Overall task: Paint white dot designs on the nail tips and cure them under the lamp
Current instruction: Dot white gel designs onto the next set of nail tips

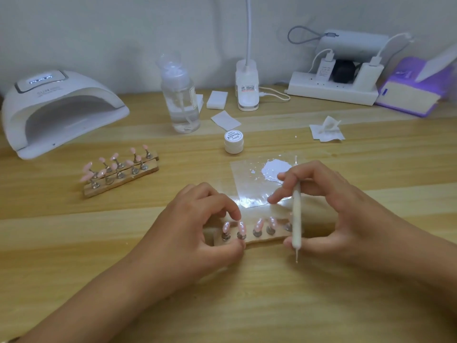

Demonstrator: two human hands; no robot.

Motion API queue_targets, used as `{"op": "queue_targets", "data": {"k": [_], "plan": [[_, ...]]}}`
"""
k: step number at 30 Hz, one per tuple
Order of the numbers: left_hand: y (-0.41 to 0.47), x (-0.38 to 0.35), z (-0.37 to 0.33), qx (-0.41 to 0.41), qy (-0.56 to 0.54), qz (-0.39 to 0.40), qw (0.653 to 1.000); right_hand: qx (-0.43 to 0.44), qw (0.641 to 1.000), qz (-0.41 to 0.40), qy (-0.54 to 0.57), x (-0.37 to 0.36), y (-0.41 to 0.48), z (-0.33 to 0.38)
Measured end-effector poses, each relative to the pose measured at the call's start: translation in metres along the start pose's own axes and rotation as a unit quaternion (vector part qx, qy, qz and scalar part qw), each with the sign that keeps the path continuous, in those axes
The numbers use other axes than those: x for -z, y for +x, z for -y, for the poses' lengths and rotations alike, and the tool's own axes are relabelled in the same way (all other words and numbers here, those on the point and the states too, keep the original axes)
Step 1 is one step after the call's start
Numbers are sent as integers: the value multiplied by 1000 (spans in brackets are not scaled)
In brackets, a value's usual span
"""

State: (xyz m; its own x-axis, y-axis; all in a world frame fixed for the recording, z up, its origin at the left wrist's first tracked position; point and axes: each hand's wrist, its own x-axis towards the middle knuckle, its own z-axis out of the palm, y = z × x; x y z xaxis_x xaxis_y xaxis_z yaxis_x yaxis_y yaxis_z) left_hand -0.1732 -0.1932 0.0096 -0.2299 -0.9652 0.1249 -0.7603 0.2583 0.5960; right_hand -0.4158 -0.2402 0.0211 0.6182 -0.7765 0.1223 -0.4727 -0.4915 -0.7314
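Forearms reach in from the lower edge; left hand (197, 226) pinches the wooden holder (262, 238) at lower centre, its nail tips (241, 227) dotted white; right hand (336, 211) grasps the dotting pen (296, 219); best carry it level by the wood, dots untouched, to the lamp (57, 110) at upper left.

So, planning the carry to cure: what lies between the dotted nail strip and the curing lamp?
Head view: two wooden stands of plain-looking pink tips lie between the lamp and the dotted strip.

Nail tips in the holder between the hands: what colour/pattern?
Pink with white dots; the head view shows the nail tips in the wooden holder best.
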Motion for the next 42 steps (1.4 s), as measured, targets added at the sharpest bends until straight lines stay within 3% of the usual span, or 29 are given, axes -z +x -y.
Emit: {"op": "queue_targets", "data": {"k": [6,18,26,32,42], "plan": [[6,0,-3,-14,-20,15,1000,17,999,-27,29,3,-4,-8],[-1,-5,-5,-31,2,-35,999,72,993,-36,81,1,-6,-18],[-1,-6,-5,-17,-9,-25,1000,68,988,-26,137,-4,-4,-20],[2,-4,-3,-14,-29,-8,999,21,980,-1,197,-2,-5,-19],[5,1,-5,-18,35,18,999,25,981,-1,193,-6,-5,-23]]}}
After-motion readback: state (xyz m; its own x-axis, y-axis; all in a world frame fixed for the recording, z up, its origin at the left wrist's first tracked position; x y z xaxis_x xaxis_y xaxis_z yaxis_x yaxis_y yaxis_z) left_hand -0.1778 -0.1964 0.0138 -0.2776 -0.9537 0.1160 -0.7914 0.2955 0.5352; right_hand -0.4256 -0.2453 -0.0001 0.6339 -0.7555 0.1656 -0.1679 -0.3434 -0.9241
